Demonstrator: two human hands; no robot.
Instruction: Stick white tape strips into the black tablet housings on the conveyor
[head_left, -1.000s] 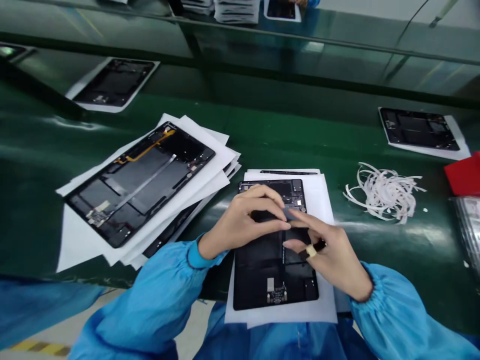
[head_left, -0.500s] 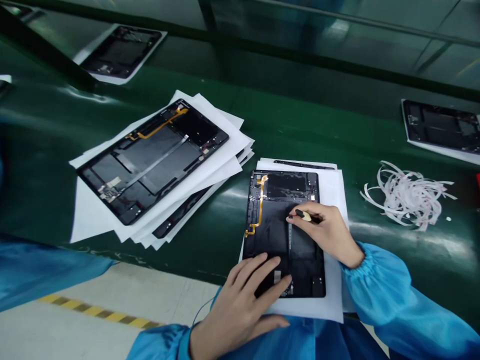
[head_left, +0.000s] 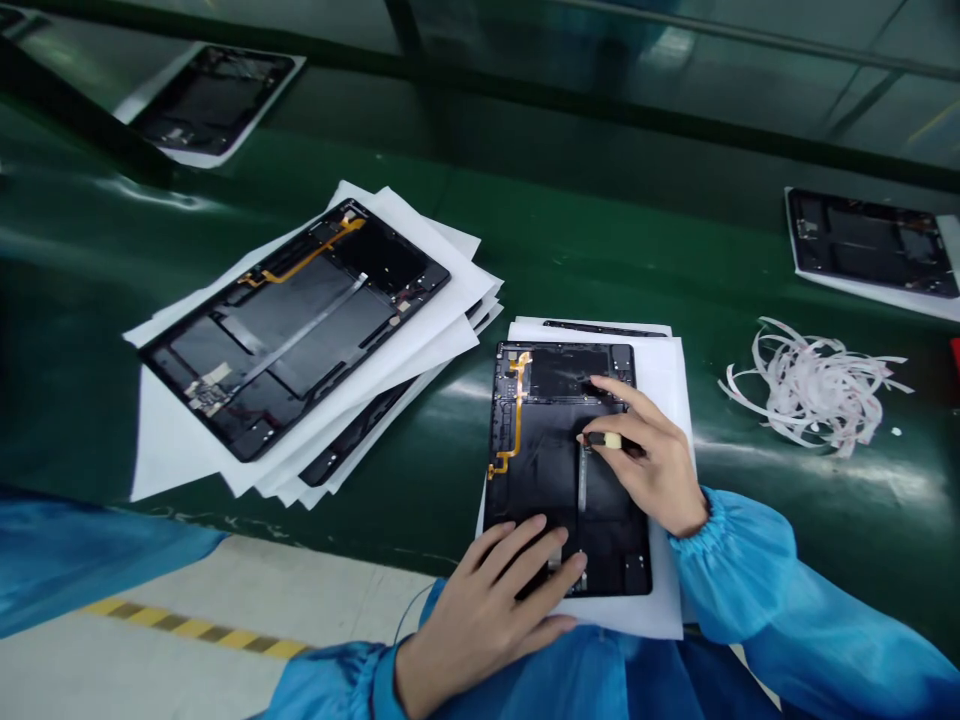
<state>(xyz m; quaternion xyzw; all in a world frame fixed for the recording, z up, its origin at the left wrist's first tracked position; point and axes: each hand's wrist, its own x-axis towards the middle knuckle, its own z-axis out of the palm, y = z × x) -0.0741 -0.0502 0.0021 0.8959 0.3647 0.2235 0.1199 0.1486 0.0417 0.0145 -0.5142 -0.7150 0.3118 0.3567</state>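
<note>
A black tablet back housing (head_left: 562, 500) lies on white paper (head_left: 664, 400) in front of me, with an orange flex cable (head_left: 517, 420) along its left side. My left hand (head_left: 487, 620) rests flat on the housing's lower edge, fingers spread. My right hand (head_left: 645, 460) sits on the housing's middle, pinching a small black tool wrapped in cream tape (head_left: 611, 440). The tool's tip is close to a thin silver strip (head_left: 582, 480). Part of the housing is hidden under both hands.
To the left, a second housing (head_left: 292, 330) lies on a loose paper stack (head_left: 187, 430). More housings lie on white sheets on the green belt (head_left: 450, 230) at the upper left and right. A tangle of white strips (head_left: 817, 385) sits to the right.
My left hand has moved from the housing's upper middle down to its lower edge. My right hand has moved up the housing. The orange flex cable now shows on the left side.
</note>
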